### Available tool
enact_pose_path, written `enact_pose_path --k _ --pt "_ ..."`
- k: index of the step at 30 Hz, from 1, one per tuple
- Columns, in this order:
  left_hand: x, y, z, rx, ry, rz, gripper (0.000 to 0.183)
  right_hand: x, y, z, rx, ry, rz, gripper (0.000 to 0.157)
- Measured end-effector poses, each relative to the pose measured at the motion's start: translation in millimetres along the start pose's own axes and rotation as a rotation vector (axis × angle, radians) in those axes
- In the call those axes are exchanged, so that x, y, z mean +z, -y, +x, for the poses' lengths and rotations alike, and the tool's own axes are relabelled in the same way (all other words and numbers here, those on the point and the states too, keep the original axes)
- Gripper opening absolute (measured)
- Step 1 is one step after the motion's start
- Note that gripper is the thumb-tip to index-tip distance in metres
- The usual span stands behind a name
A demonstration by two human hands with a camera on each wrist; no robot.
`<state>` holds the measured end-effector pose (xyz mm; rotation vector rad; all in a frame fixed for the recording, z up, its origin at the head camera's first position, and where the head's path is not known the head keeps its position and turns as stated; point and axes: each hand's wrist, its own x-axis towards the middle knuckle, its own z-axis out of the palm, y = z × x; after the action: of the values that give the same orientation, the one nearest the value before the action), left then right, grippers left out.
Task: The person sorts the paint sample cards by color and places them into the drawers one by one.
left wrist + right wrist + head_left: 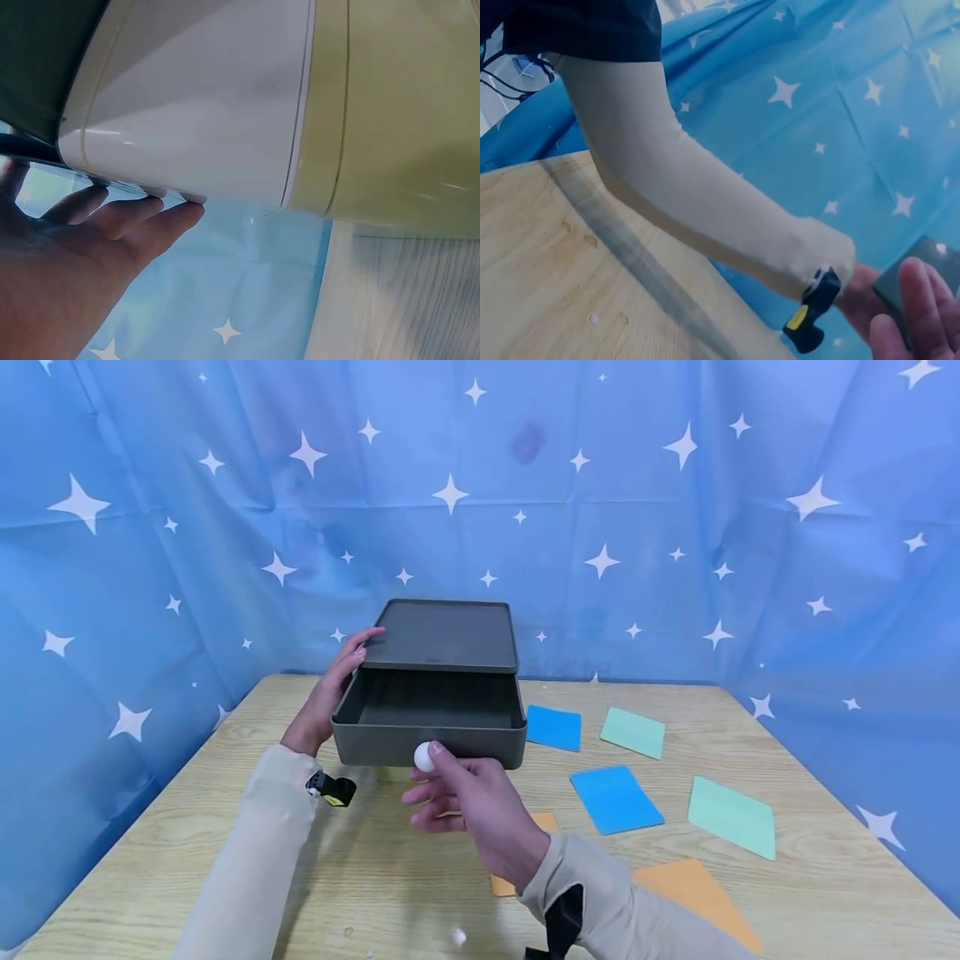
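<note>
A small cabinet with a dark grey top (pixel 450 631) stands on the table, its dark grey drawer (pixel 382 746) pulled out toward me. In the left wrist view, a white section (pixel 195 112) and a yellow-green section (pixel 409 127) of the cabinet show. My left hand (pixel 326 700) rests on the cabinet's left side with its fingers extended along it. At the drawer's front, my right hand (pixel 480 802) pinches the round white knob (pixel 423 757), thumb on it and the other fingers below. In the right wrist view, the right fingers (pixel 922 307) show beside a dark grey corner.
Right of the cabinet lie blue cards (pixel 617 799), pale green cards (pixel 731 817) and orange cards (pixel 697 897), one partly behind my right hand. A blue curtain with white stars (pixel 525 527) surrounds the wooden table (pixel 187 827). A small white scrap (pixel 459 936) lies near the front.
</note>
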<state>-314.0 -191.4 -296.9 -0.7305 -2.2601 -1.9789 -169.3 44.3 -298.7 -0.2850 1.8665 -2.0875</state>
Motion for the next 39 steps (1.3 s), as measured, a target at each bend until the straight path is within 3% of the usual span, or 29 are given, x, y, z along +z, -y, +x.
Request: enact_pose_path --k 10,15,18,21,25,28,32,35,39 --pt "0.3 -0.7 0.0 0.003 0.005 0.004 0.053 -4.1 0 -4 0.052 0.061 -0.018 0.049" --pt "-1.6 -0.5 0.8 -0.001 0.007 0.003 0.052 -10.8 -3 -16 0.102 0.163 -0.062 0.04" --pt "-2.5 0.1 1.4 -0.004 0.013 0.003 0.052 -21.1 -6 -25 0.131 0.278 -0.115 0.036" --pt "-2.4 0.2 2.7 0.007 0.016 0.007 0.053 -38.8 -7 -30 0.12 0.444 -0.243 0.032" --pt "-1.9 -0.1 2.8 0.009 0.015 0.005 0.053 -67.2 -10 -28 -0.035 0.613 -0.603 0.026" --pt "-2.3 0.6 1.3 0.003 0.016 0.004 0.053 -84.3 -14 -24 -0.205 0.551 -0.989 0.026" --pt "-2.9 3.0 -0.2 0.003 0.013 0.006 0.053 -96.4 -27 -22 -0.256 0.289 -1.425 0.047" --pt "-3.0 4.5 -0.4 0.006 0.014 0.005 0.053 -99.9 -37 -20 -0.203 0.18 -1.562 0.069" --pt "-3.3 4.4 -0.4 0.008 0.015 0.007 0.053 -96.0 -46 -15 -0.106 0.152 -1.577 0.08"
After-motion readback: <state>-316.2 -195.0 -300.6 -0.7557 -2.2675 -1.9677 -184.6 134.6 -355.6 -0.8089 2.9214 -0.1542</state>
